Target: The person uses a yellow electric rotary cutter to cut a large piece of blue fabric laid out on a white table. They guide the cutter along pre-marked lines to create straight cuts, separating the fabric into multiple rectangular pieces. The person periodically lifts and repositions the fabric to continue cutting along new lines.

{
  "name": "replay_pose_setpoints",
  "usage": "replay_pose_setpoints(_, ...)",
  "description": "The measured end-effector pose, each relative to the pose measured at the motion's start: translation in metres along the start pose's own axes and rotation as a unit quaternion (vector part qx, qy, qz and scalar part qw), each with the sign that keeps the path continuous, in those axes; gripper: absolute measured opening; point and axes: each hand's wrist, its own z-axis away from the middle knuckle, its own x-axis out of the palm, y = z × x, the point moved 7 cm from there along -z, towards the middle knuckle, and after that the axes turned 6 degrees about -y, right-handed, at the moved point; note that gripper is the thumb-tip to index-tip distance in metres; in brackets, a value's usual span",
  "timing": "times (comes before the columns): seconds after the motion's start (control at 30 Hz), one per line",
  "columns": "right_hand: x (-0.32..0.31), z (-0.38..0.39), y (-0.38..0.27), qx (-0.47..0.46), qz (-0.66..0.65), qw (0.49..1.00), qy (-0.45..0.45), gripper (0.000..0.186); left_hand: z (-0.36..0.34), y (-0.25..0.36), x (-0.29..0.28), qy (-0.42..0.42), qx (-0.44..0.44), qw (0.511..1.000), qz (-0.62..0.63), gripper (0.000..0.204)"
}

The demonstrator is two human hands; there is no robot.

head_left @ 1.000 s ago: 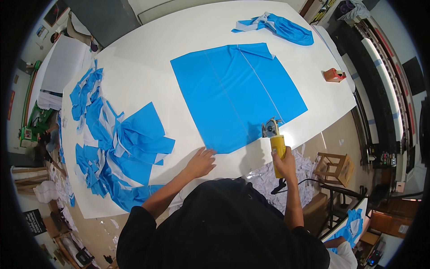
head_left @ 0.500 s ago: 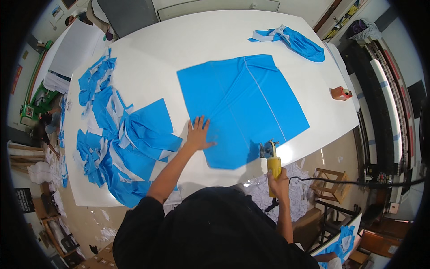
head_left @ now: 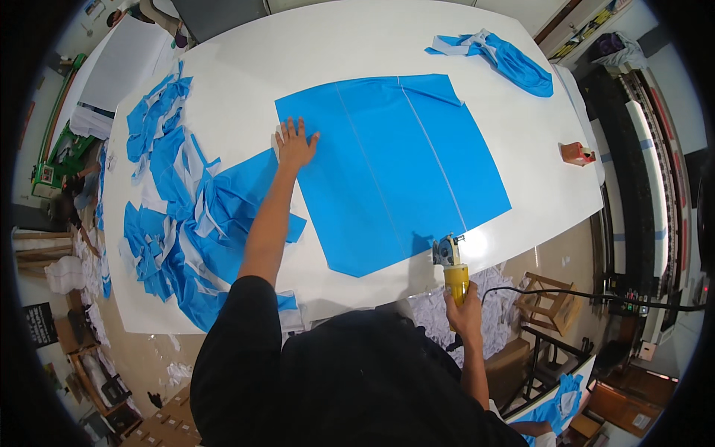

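A large blue fabric piece (head_left: pixel 395 164) with two pale lengthwise lines lies mostly flat on the white table (head_left: pixel 357 45). Its far right edge is folded over in a narrow strip. My left hand (head_left: pixel 296 145) rests on the cloth's far left edge, fingers spread. In my right hand (head_left: pixel 465 311) is a yellow handheld electric rotary cloth cutter (head_left: pixel 455 277), gripped by its body. The cutter's head sits close to the cloth's near edge, right of the middle; whether it touches the fabric I cannot tell. A black cord runs from the tool off to the right.
Crumpled blue and white fabric (head_left: pixel 201 216) covers the table's left side. Another bunched blue piece (head_left: pixel 518 67) lies far right, with a red tape dispenser (head_left: pixel 577 154) nearer. A wooden stool (head_left: pixel 550 302) and white scraps (head_left: pixel 491 316) are beyond the near edge. Someone's arm shows at lower right.
My left hand has slid away from me along the cloth's left edge. Creases across the fabric have flattened out. My right hand holds the cutter in nearly the same place.
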Motion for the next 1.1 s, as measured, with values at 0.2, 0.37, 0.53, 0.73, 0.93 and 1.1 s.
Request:
replay_pose_setpoints(0.2,0.015,0.030,0.015,-0.026,0.065,0.997,-0.012,0.054,0.209,0.094,0.019,-0.157,0.198,0.966,-0.059,0.120)
replay_pose_setpoints(0.37,0.031,0.055,0.023,-0.056,0.098,0.992,-0.050,0.059,0.298,0.079,0.005,-0.215,0.192,0.958,-0.011,0.136)
replay_pose_setpoints(0.53,0.049,0.080,0.034,-0.061,0.129,0.985,-0.100,0.060,0.317,0.056,0.005,-0.201,0.181,0.963,0.003,0.141)
replay_pose_setpoints(0.73,0.070,0.092,0.020,-0.128,0.133,0.977,-0.110,0.060,0.327,0.054,0.007,-0.208,0.171,0.963,0.005,0.146)
replay_pose_setpoints(0.93,0.093,0.076,0.008,-0.060,0.130,0.984,-0.103,0.056,0.327,0.052,0.009,-0.210,0.163,0.963,0.036,0.147)
replay_pose_setpoints(1.1,0.102,0.067,-0.006,-0.069,0.109,0.987,-0.093,0.051,0.327,0.050,0.007,-0.212,0.157,0.964,0.047,0.146)
